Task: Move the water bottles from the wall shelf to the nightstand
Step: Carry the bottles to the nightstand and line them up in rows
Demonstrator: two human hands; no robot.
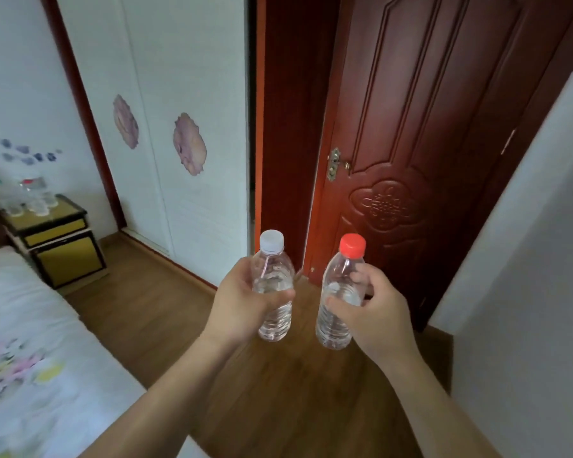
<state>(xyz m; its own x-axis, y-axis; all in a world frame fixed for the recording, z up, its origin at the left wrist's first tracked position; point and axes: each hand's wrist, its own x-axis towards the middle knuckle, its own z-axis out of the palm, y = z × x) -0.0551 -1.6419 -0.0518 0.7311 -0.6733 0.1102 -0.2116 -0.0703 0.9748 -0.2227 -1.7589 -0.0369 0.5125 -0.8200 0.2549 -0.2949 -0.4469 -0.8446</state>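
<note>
Both bare forearms are reaching forward from the near edge, angling toward each other as they extend into the middle of the scene. The left hand (242,305) is curling around a clear bottle, thumb lying across its near side and fingers wrapping behind. The right hand (374,309) is gripping a second bottle just beside it, thumb pressing the near face, fingers bending around the far side. The two hands are staying apart, not touching, wrists nearly level.

Soft, even daylight; wide-angle bending at the edges, with the nightstand (57,233) corner blurred.
</note>
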